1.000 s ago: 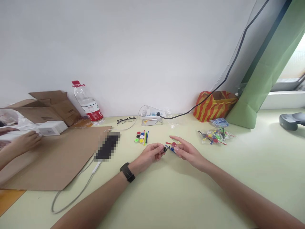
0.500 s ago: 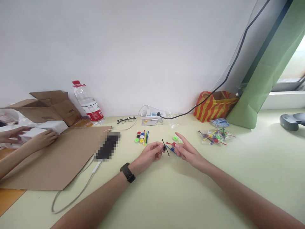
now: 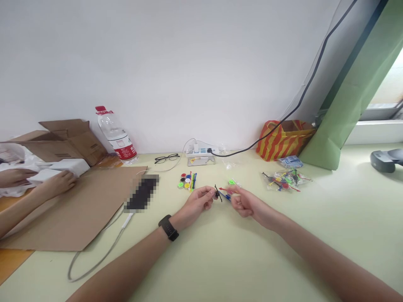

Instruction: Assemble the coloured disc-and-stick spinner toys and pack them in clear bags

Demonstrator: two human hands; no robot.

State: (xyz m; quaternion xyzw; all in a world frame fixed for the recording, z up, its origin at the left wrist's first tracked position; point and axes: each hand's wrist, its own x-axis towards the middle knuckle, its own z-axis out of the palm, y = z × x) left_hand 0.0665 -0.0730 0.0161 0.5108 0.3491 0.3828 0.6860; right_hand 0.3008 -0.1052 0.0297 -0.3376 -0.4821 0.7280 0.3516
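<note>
My left hand [image 3: 199, 201], with a black watch [image 3: 168, 227] on its wrist, pinches a thin black arrow-ended stick [image 3: 219, 196] by a small black piece at its middle. My right hand [image 3: 248, 203] is just to the right, fingers curled and partly blurred; whether anything is in them I cannot make out. Beside its fingertips a red arrow-tipped stick [image 3: 224, 189] and a blue stick [image 3: 225, 196] show, partly covered. Behind the hand is a bright green disc [image 3: 232, 182]. Farther left, coloured discs [image 3: 183, 180] lie beside a row of coloured sticks [image 3: 193, 181].
A clear bag of coloured parts [image 3: 286, 180] lies to the right, near a striped bag [image 3: 277, 140]. Eyeglasses [image 3: 166, 158] and a power strip [image 3: 201, 150] are at the back. Left are a bottle [image 3: 121, 142], cardboard [image 3: 78, 209], a white cable [image 3: 115, 243] and another person's hands [image 3: 59, 183].
My right hand's extended index finger has come down, and the hand has shifted slightly. The black stick has turned a little in my left hand, which stays in place.
</note>
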